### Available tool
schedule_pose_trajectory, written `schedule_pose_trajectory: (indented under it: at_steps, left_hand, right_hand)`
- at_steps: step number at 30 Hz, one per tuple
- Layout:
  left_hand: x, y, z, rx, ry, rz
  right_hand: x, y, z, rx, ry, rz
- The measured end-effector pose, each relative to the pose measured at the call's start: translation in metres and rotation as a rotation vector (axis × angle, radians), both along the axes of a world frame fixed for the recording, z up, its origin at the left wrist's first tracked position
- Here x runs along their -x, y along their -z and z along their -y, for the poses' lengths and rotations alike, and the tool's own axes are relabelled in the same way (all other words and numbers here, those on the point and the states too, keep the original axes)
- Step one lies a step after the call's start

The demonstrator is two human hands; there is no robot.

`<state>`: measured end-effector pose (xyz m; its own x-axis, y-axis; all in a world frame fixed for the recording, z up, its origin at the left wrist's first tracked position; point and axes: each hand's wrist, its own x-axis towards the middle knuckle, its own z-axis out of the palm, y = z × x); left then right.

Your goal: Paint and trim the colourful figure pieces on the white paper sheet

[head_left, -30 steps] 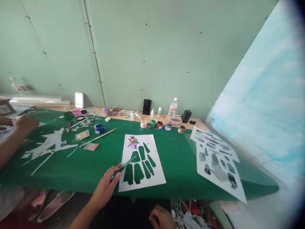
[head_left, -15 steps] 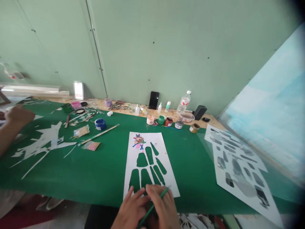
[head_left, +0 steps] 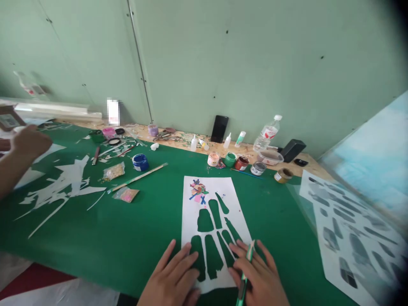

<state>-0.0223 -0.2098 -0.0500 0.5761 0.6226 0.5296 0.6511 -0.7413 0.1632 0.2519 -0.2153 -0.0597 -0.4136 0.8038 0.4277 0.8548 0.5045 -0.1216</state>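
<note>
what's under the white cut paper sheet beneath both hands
The green tabletop cover shows through holes in the white cut paper sheet. Anything beneath its solid parts, or where the left hand and right hand cover it, cannot be seen.

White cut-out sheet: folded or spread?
Spread: the white sheet lies opened out on the green cover, no fold visible; left hand and right hand hide parts.

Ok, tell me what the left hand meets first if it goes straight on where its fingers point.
The white cut-out sheet: the left hand already seems to rest on it. Past that, the thin blue stick before the paint jars looks likely next, but depth is unclear.
</note>
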Motion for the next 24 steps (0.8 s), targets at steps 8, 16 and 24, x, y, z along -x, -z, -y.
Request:
schedule_pose_trajectory:
  at_steps: [8, 16, 24]
  left_hand:
    - [-0.099, 0.034, -0.003, -0.149, 0.100, 0.072]
    - [-0.072, -0.041, -0.103, 0.297, 0.290, -0.077]
    - [-0.047, -0.023, -0.192, 0.176, 0.315, -0.252]
  right_hand:
    - [-0.049, 0.004, 0.003, -0.097, 0.370, -0.054]
    - [-0.074, -0.005, -0.019, 0.140, 0.257, 0.044]
    - [-0.077, -0.003, -0.022, -0.088, 0.558, -0.160]
